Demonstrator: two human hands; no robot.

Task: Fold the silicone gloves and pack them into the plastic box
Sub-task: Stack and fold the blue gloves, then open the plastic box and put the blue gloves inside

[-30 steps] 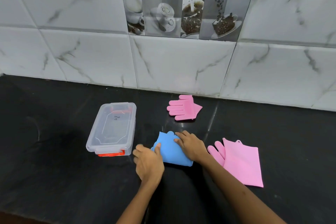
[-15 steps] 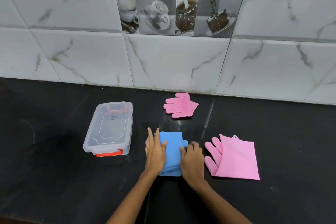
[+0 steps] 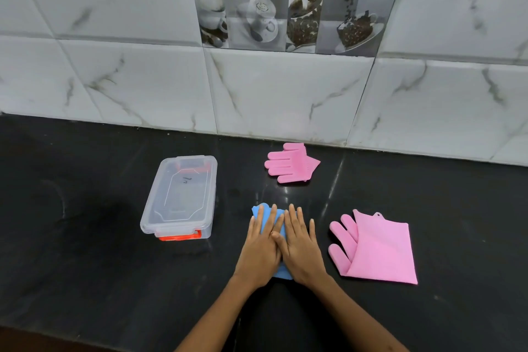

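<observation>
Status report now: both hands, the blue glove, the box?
Left hand and right hand flat, pressing blue glove. Plastic box lid on, nothing packed. Two pink gloves waiting.

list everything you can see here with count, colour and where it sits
clear plastic box with lid on and orange latches: 1, left on the black stone counter
blue silicone glove: 1, centre, folded, mostly hidden under both hands
small pink silicone glove: 1, folded, back near the wall
large pink silicone glove: 1, right of the hands, cuff folded over
white marble wall tiles: behind the counter
coffee picture tiles: top centre
left hand: flat on the blue glove
right hand: flat on the blue glove
</observation>
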